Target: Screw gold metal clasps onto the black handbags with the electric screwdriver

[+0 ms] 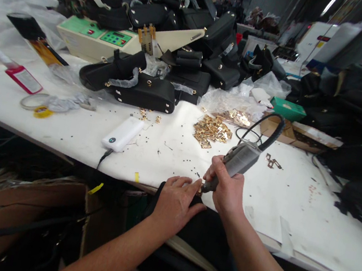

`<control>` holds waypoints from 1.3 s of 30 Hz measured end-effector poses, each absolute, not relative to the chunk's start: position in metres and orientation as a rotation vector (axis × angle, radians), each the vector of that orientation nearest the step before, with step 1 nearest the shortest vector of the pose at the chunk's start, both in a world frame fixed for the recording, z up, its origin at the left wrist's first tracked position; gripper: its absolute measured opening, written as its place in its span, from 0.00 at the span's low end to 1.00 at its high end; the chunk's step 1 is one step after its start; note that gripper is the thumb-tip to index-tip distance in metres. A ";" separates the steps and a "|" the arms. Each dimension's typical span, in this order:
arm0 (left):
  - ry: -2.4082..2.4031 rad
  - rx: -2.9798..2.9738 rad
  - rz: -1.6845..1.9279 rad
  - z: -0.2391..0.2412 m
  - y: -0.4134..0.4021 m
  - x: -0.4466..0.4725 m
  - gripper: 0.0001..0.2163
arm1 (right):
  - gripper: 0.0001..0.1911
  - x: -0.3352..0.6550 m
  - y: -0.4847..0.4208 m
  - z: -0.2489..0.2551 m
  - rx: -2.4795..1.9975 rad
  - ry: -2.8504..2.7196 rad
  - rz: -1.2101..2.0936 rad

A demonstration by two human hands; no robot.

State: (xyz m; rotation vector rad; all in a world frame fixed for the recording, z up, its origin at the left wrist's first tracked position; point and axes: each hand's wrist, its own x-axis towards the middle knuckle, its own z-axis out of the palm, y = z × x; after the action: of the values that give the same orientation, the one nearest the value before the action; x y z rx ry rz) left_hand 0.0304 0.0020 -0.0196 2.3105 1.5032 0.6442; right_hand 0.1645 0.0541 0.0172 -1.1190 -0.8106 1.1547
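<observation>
My right hand (229, 188) is wrapped around a grey electric screwdriver (242, 158), which slants down to the left with its cord looping from the top. Its tip meets a small gold metal fitting (200, 190) on a black bag (210, 227) at the table's front edge. My left hand (176, 204) holds the bag down, with its fingertips beside the screwdriver tip and its thumb lower on the black material. My fingers partly hide the fitting. Beyond my hands lies a pile of gold metal plates (211, 130), with small dark screws (191, 172) scattered nearby.
A white power bank (123, 134) with a cable lies left of my hands. Black bags (146, 92) and a beige machine (89, 40) stand behind. A small carton (313, 138) and a green box (288, 109) are at right; a large cardboard box (19, 219) is below left.
</observation>
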 end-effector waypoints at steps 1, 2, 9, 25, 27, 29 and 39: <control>1.496 2.312 0.642 -0.020 0.002 0.030 0.27 | 0.17 0.165 0.055 0.017 -1.119 -0.794 1.151; 1.490 2.315 0.637 -0.020 0.002 0.031 0.27 | 0.17 0.166 0.056 0.017 -1.116 -0.777 1.151; 1.489 2.332 0.645 -0.023 0.003 0.032 0.27 | 0.17 0.169 0.059 0.019 -1.085 -0.705 1.161; 1.528 2.310 0.647 -0.021 0.001 0.033 0.23 | 0.18 0.159 0.048 0.024 -1.311 -1.014 1.114; 1.528 2.317 0.652 -0.020 0.001 0.033 0.23 | 0.18 0.160 0.048 0.022 -1.316 -1.029 1.119; 1.529 2.328 0.649 -0.018 0.001 0.033 0.22 | 0.17 0.161 0.048 0.019 -1.309 -1.055 1.114; 1.542 2.332 0.642 -0.020 0.003 0.032 0.18 | 0.17 0.158 0.046 0.021 -1.253 -1.264 1.114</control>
State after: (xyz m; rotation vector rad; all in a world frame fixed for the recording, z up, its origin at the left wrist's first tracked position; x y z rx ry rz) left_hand 0.0324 0.0028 -0.0202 2.3319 1.5420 0.6416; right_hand 0.1578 0.0464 0.0210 -1.2534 -1.2639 1.1140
